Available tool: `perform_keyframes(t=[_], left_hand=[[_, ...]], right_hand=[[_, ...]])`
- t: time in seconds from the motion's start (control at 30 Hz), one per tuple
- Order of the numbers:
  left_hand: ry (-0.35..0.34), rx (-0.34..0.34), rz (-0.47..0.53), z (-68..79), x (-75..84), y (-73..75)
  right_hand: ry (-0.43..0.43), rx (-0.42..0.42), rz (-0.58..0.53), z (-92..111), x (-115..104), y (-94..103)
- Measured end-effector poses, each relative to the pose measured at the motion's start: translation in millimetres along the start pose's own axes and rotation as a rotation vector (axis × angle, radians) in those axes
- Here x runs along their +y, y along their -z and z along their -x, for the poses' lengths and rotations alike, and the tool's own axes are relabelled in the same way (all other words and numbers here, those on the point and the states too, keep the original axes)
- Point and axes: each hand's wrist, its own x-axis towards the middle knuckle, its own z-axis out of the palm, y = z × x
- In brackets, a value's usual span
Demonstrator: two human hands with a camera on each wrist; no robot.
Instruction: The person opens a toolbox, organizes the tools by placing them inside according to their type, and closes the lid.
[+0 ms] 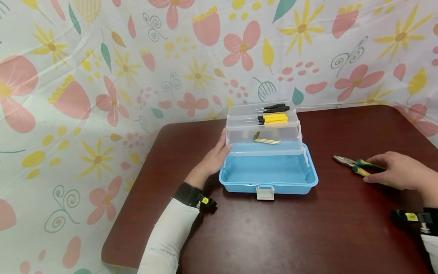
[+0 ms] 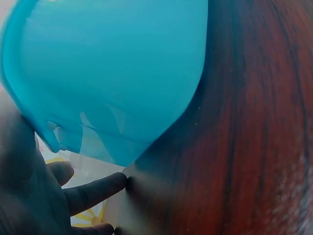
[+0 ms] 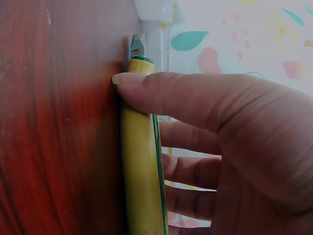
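From my remote seat I see the pliers (image 1: 354, 163) on the right side of the tabletop (image 1: 239, 243), between the box and the right edge, their jaws pointing toward the box. My right hand (image 1: 402, 171) grasps them by the handles, thumb on the yellow side and fingers behind; I cannot tell whether they are slightly lifted. The blue toolbox (image 1: 239, 187) stands near the middle of the back edge, with its clear trays (image 1: 239, 137) unfolded toward the rear. My left hand (image 1: 213, 160) is unclenched, resting against the box's left side. As I judge it, much is already laid in: black screwdrivers (image 1: 278, 110) uppermost, yellow screwdrivers (image 1: 275, 118) just below them, and golden hex keys (image 1: 268, 141) in the tray nearest the box bottom (image 1: 267, 169). The pliers are outside the box, and the front latch (image 1: 265, 193) hangs unfastened, so I would count both as unfinished. The box's right wall and the tray link (image 1: 306, 156) stand between the pliers and the blue bottom, a rim I could catch on. A flowered cloth (image 1: 196, 72) hangs just behind the back edge, and a camera (image 1: 207, 204) on my left wrist sits near the box's front left corner.
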Motion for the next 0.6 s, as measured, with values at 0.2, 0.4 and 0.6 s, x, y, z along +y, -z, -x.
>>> perform_keyframes(t=[0.2,0.4,0.6], left_hand=[[0.019,0.001,-0.021,0.4,-0.1,0.5],[0.026,0.006,-0.035,-0.5,1.0,0.1],[0.021,0.002,-0.019,-0.2,-0.1,-0.5]], right_hand=[[-0.023,0.025,-0.009,0.8,-3.0,-0.5],[-0.035,0.052,-0.008,2.5,-3.5,0.0],[-0.048,0.029,0.006,6.5,-0.1,1.7]])
